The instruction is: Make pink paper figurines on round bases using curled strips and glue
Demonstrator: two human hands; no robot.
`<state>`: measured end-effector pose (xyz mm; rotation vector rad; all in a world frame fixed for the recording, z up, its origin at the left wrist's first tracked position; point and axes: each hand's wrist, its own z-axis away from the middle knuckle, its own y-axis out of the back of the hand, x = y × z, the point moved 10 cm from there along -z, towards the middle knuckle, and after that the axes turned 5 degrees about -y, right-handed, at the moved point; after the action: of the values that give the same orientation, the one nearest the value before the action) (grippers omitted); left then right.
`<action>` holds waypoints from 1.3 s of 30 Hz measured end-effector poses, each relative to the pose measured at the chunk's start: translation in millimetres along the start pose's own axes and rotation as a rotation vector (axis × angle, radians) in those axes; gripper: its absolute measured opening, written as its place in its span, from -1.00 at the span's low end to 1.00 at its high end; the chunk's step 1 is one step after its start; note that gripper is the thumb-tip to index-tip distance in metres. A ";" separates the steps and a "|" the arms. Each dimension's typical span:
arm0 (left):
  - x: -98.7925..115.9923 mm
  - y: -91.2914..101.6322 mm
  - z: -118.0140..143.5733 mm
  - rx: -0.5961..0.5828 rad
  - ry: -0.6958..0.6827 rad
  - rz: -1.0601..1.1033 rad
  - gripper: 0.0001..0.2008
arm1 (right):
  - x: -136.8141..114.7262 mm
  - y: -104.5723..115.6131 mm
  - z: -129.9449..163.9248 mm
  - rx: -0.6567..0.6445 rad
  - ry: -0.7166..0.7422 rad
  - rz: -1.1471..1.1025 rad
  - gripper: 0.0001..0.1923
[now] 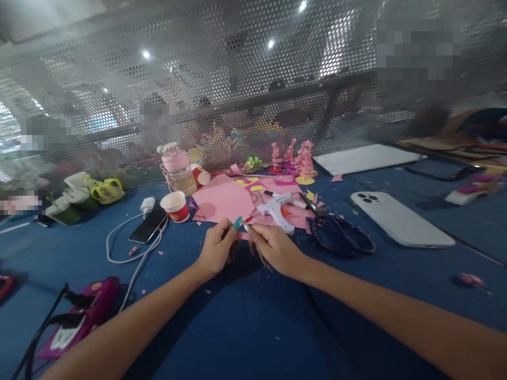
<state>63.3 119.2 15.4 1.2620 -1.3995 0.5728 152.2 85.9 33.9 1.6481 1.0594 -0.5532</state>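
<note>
Item: pink paper scrap (pixel 244 236), table middle; my left hand (pixel 216 248) and right hand (pixel 275 247) pinch it, fingers closed, mid-fold; next needs a firm crease

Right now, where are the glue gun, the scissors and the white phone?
glue gun (pixel 277 210), head view, on its white body.
scissors (pixel 341 236), head view, on the dark handle loops.
white phone (pixel 400 219), head view, on the middle of its back.

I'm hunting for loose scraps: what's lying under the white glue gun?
The white glue gun lies on pink paper sheets with an orange scrap showing beneath it. Whatever sits directly under its body is covered.
</note>
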 end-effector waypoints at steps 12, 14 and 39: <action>-8.9 -4.2 0.6 -0.028 0.080 0.055 -0.66 | 4.0 -2.3 -0.8 -0.017 -0.031 0.033 -0.65; -10.5 -4.7 0.4 -0.033 0.086 0.055 -0.66 | 4.8 -2.8 -0.8 -0.033 -0.043 0.061 -0.64; -13.5 0.7 -1.9 0.006 0.074 -0.022 -0.67 | 3.7 5.2 -2.6 0.019 -0.010 0.127 -0.66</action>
<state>61.0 126.0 3.7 1.2471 -1.3225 0.6031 158.1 89.3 34.6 1.7147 0.9368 -0.4888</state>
